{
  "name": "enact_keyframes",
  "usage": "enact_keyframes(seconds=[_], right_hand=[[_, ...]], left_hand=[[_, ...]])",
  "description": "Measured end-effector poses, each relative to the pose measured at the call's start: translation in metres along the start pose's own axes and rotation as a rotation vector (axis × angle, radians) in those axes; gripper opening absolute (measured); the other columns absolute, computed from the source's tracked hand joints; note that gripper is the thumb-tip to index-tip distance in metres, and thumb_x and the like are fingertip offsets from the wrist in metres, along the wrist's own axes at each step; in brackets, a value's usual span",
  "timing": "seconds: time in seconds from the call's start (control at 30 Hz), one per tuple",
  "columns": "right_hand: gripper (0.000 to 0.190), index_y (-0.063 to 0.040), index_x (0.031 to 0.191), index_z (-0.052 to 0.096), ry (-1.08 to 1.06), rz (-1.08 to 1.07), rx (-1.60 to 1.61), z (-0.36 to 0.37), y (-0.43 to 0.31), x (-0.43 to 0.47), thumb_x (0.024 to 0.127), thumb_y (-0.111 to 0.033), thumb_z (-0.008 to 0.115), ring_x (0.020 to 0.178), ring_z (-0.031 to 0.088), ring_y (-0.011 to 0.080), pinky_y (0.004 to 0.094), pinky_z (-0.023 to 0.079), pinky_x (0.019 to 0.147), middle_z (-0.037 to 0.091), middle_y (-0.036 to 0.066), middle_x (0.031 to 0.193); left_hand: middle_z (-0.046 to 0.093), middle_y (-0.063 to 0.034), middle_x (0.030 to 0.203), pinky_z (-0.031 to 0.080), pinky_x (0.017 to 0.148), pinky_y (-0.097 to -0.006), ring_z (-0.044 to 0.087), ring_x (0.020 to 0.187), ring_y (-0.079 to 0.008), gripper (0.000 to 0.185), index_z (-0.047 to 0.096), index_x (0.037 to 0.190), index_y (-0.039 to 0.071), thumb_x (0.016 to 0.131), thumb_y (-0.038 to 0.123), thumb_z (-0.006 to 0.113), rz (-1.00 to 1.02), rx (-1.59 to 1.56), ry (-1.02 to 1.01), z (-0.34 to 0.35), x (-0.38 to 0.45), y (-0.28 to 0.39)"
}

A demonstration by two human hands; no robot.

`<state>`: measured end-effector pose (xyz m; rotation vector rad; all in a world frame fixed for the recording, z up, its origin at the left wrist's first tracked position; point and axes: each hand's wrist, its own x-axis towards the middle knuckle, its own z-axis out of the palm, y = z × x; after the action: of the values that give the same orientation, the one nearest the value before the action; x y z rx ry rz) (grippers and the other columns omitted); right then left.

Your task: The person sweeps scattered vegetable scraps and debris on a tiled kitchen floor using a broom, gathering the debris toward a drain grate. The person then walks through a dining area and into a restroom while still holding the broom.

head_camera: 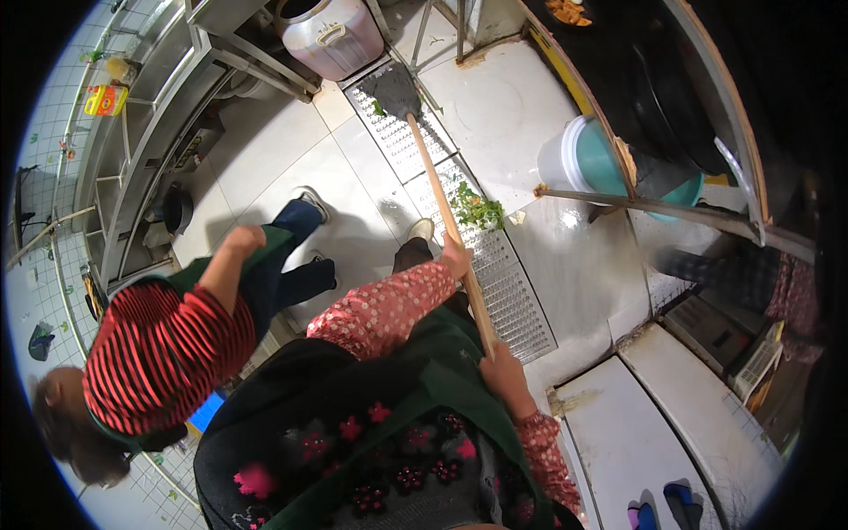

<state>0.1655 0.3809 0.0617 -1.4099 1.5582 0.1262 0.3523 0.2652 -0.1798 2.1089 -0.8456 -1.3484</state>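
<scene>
A mop with a long wooden handle (pixel 434 175) slants across the view. My left hand (pixel 456 258) grips the handle partway down. My right hand (pixel 507 372) is closed around its near end. The dark grey mop head (pixel 392 91) rests on the perforated metal drain cover (pixel 513 291) at its far end, in front of a large plastic jug. A heap of green leaves (pixel 478 207) lies on the drain cover to the right of the handle. A smaller green scrap (pixel 378 108) sits beside the mop head.
A person in a red-and-black striped top (pixel 169 351) stands close on my left. The plastic jug (pixel 338 40) stands beyond the mop. On the right, a white bucket (pixel 563 156) sits by a metal-framed counter (pixel 669 207). Steel shelving (pixel 142 142) lines the left; white-topped units (pixel 636 424) stand at lower right.
</scene>
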Motion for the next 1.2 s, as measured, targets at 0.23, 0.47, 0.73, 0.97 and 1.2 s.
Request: enact_keyframes(seconds=[0.23,0.47,0.73,0.97,1.2], right_hand=[[0.031,-0.005,0.109,0.047,-0.11,0.2,-0.037,-0.032,0.03,-0.106,0.087,-0.023,0.059,0.08,0.06,0.0551,0.0621,0.048,0.072,0.063,0.034,0.083],[0.034,-0.006,0.112,0.048,-0.14,0.306,-0.014,-0.063,0.102,-0.233,0.086,-0.023,0.062,0.075,0.06,0.0538,0.0611,0.047,0.065,0.063,0.031,0.077],[0.033,-0.005,0.103,0.053,-0.041,0.33,-0.093,-0.065,0.163,-0.33,0.078,-0.021,0.067,0.074,0.063,0.0489,0.0566,0.049,0.065,0.064,0.026,0.076],[0.034,-0.004,0.1,0.061,-0.021,0.432,0.003,-0.07,0.249,-0.369,0.072,-0.019,0.074,0.073,0.068,0.0379,0.0422,0.054,0.065,0.068,0.018,0.077],[0.032,-0.007,0.103,0.06,0.033,0.356,-0.027,-0.009,0.293,-0.317,0.079,-0.025,0.071,0.076,0.067,0.042,0.0484,0.054,0.065,0.068,0.021,0.079]], left_hand=[[0.065,-0.0192,0.082,0.054,0.052,-0.0411,0.066,0.064,-0.0319,0.052,0.057,0.111,-0.008,0.082,0.032,0.073,-0.085,-0.009,-0.322,0.024,-0.106,-0.015],[0.061,-0.0111,0.078,0.053,0.044,-0.0389,0.067,0.061,-0.0236,0.032,0.056,0.093,0.0,0.083,0.022,0.076,-0.716,-0.214,-0.418,0.113,-0.147,-0.04],[0.064,-0.0174,0.081,0.057,0.051,-0.046,0.07,0.071,-0.0319,0.023,0.054,0.103,-0.002,0.088,0.012,0.065,-0.089,-0.037,-0.973,0.215,-0.202,-0.167],[0.066,-0.0192,0.085,0.058,0.063,-0.0459,0.07,0.076,-0.0337,0.023,0.058,0.1,-0.003,0.087,0.014,0.063,-0.204,0.153,-0.951,0.224,-0.243,-0.103],[0.069,-0.013,0.086,0.054,0.069,-0.0423,0.07,0.083,-0.0332,0.03,0.061,0.098,0.01,0.072,0.013,0.075,0.587,0.865,-0.964,0.144,-0.192,-0.071]])
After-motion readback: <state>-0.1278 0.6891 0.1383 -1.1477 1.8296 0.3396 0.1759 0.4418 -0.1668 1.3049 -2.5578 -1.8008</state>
